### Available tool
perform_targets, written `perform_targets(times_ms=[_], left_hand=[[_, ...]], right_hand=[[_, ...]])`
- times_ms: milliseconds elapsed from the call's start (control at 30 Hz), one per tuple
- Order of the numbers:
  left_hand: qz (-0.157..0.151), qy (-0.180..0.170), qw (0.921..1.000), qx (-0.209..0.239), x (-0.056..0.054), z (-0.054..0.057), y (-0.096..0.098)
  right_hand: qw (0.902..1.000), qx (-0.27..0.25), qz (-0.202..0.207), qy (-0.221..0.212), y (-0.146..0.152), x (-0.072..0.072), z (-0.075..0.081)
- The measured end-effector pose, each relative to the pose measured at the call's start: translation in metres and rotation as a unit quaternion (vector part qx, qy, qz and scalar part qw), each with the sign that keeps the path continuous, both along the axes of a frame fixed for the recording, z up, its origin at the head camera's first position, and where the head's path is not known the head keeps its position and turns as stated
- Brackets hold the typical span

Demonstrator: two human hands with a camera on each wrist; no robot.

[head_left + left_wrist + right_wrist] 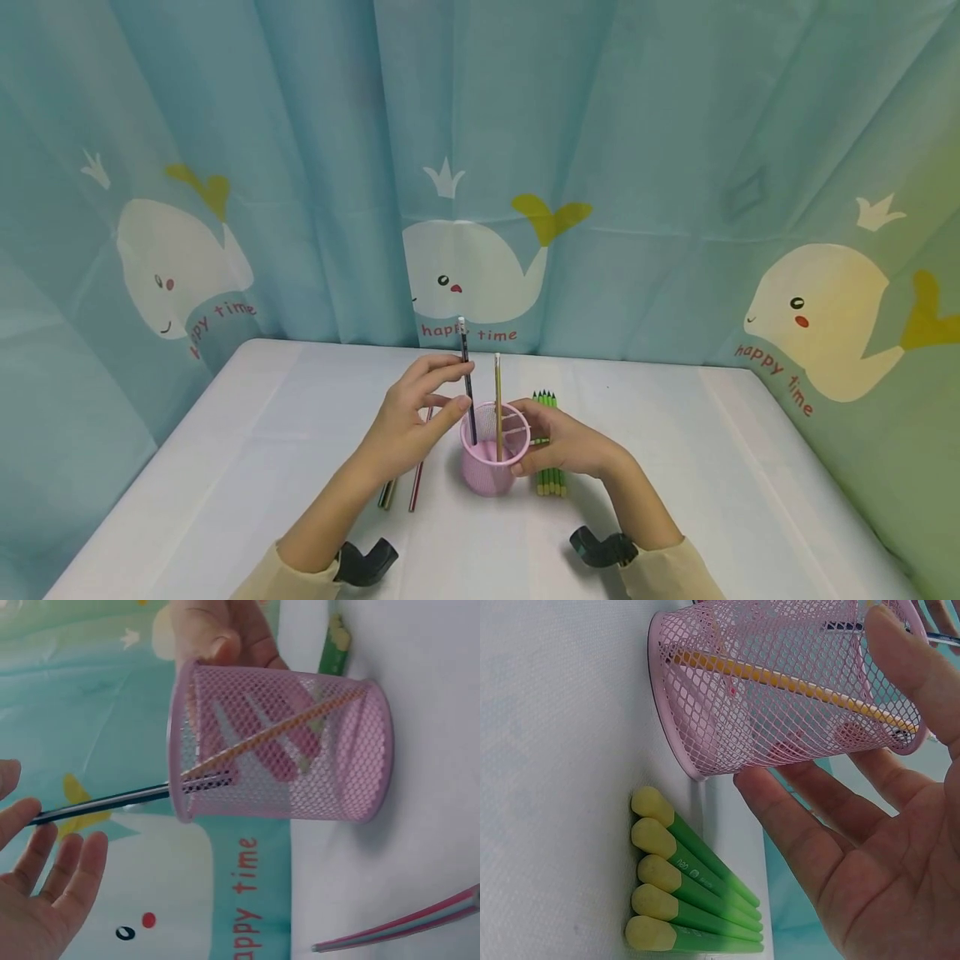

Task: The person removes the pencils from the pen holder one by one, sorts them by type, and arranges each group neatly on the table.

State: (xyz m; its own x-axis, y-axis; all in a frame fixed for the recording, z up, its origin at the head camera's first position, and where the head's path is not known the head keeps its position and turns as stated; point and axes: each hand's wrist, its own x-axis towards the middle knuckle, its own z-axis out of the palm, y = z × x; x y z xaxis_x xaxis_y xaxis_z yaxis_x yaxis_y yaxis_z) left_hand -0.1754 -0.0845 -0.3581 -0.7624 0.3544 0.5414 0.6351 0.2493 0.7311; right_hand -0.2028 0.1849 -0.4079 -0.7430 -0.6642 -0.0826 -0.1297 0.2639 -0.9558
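A pink mesh pen cup (487,477) stands upright on the white table, a yellow pencil (498,400) leaning inside it. My left hand (420,412) pinches a dark pencil (466,367) between thumb and fingers. In the left wrist view the lower end of this dark pencil (112,804) is inside the cup's mouth. My right hand (562,437) holds the cup's right side, its thumb near the rim and the other fingers spread behind the mesh. The right wrist view shows the yellow pencil (780,681) through the mesh.
Several green pencils (551,479) with yellow ends lie side by side right of the cup. Left of it lie a reddish pencil (417,483) and darker gold-toned pencils (387,493), partly under my left arm. A blue whale-print curtain (645,208) hangs behind the table.
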Motion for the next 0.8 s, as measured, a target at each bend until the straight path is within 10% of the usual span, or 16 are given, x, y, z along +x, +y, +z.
perform_targets(times_ms=[800], left_hand=[[0.032, -0.011, 0.9889, 0.145, -0.002, 0.012, -0.016]], right_hand=[[0.9999, -0.015, 0.008, -0.001, 0.0, -0.001, -0.004]])
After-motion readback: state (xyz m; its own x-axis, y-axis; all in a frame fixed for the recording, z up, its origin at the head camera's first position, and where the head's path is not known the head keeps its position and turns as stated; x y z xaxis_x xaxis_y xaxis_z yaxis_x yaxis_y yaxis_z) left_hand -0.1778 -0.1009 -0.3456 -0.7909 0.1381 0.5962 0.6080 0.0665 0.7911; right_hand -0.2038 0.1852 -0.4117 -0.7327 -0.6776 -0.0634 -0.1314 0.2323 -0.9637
